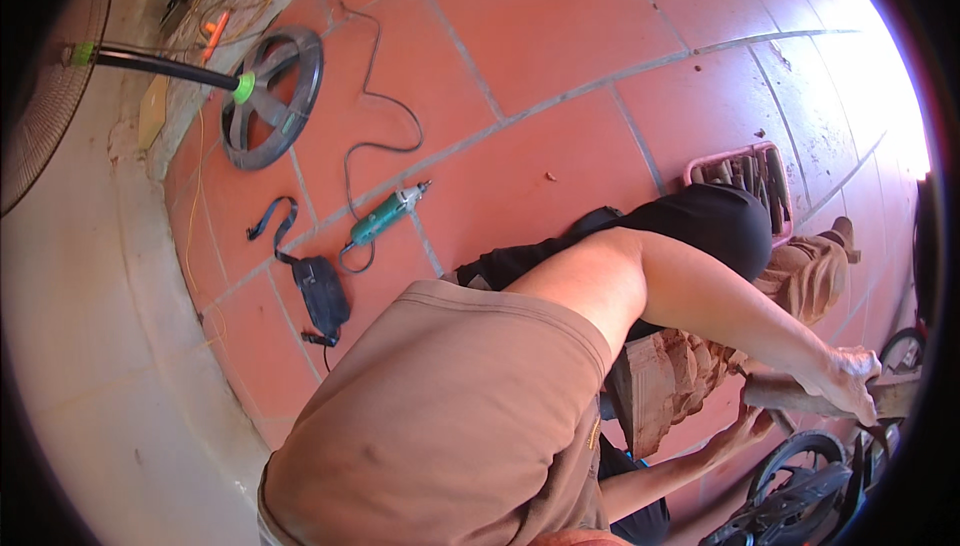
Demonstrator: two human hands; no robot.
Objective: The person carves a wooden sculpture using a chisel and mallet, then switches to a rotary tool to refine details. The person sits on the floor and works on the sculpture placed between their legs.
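My left arm runs out of a brown sleeve, bent at the elbow. At its end my left hand is closed round a thick, pale brown wooden piece. Lower down, my right hand reaches in close beside that piece, its fingers curled; a thin dark rod shows by them, and what they hold is unclear. A carved brown wooden figure lies between my black-clad legs. Its far part shows beyond my knee, and my leg and arm hide its middle.
A pink basket of slim tools stands beyond my knee. On the red tiles lie a corded green grinder and a black pouch with a strap. A fan's round base is left, a black wheeled frame lower right.
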